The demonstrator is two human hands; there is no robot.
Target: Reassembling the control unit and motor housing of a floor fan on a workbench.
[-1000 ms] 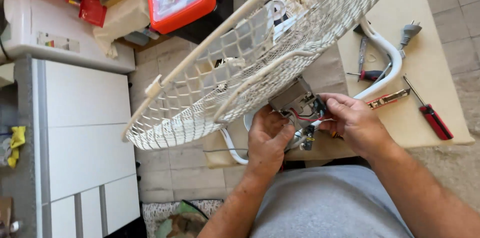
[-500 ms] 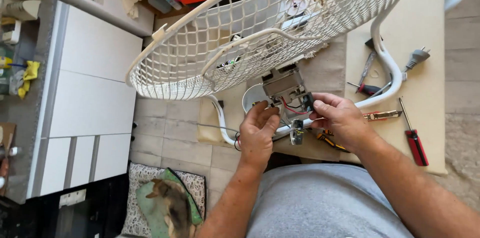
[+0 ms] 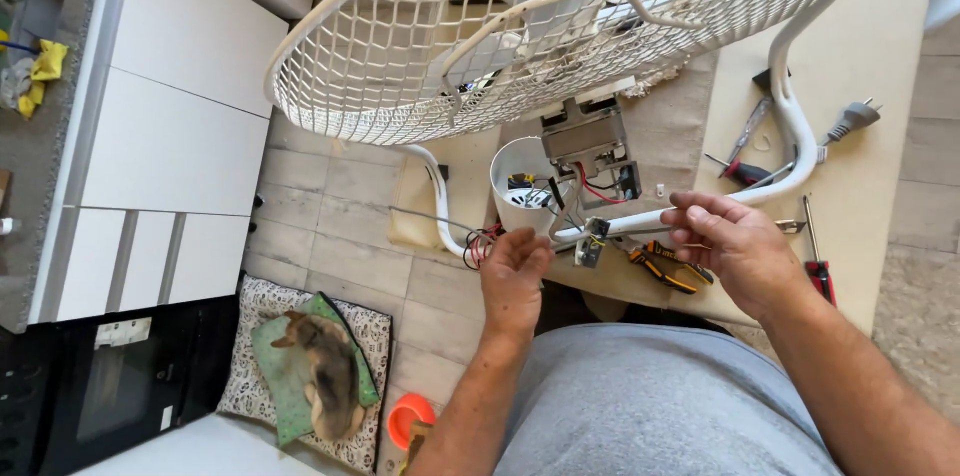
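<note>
A white fan lies on a beige cloth [image 3: 880, 56], its wire grille [image 3: 400, 66] toward me. Behind the grille sit an open white cup-shaped housing [image 3: 520, 186] and a grey metal switch box [image 3: 590, 141] with red and black wires. My left hand [image 3: 515, 276] is below the housing, its fingers closed on a loose bundle of wires [image 3: 480, 241]. My right hand [image 3: 730, 246] pinches the white stand tube [image 3: 640, 224], just right of a small grey part [image 3: 590, 244] that hangs on wires from it.
Yellow-handled pliers [image 3: 665, 266], red-handled screwdrivers [image 3: 820, 276] and the grey plug [image 3: 850, 121] lie on the cloth. White cabinets [image 3: 170, 136] and a black oven [image 3: 90, 386] stand at left. A dog [image 3: 320, 366] lies on a mat by an orange bowl [image 3: 410, 416].
Both hands have come down from the switch box and moved apart. The small grey part now hangs free between them. The view has shifted, showing more floor.
</note>
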